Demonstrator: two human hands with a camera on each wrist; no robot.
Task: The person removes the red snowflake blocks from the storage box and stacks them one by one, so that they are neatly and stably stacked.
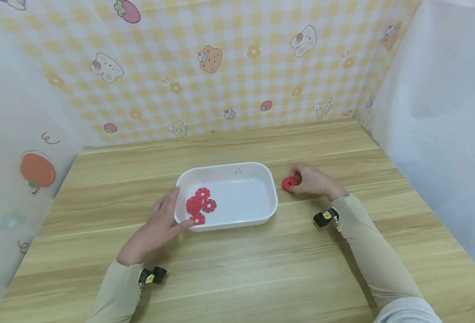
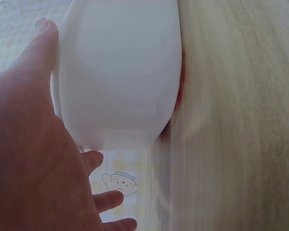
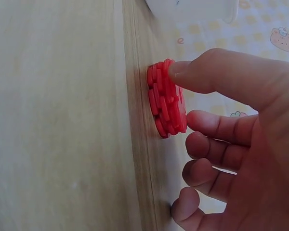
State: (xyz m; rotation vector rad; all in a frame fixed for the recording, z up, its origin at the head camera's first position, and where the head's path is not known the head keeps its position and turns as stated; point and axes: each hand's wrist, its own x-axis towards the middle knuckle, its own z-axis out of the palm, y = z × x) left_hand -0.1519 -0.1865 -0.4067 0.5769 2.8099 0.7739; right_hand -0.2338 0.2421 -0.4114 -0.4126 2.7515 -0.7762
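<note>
A white plastic tray (image 1: 241, 223) stands on the wooden table. In its left part lie several red notched plastic discs (image 1: 209, 206), some overlapping. My left hand (image 1: 160, 226) rests against the tray's near left corner, thumb along the near rim and fingers outside the left end. In the left wrist view three of its fingers (image 2: 108, 201) extend apart from the tray wall. Right of the tray, my right hand (image 1: 312, 180) pinches a stack of red notched discs (image 3: 164, 98) between thumb and index finger. The stack is low at the table; the other fingers curl loosely beside it.
The wooden table (image 1: 237, 273) extends around the tray. Behind it hangs a yellow checked cloth (image 1: 237, 80) with cartoon prints. Pale sheets (image 1: 435, 112) close off both sides. A small black camera (image 1: 323, 219) sits on each wrist.
</note>
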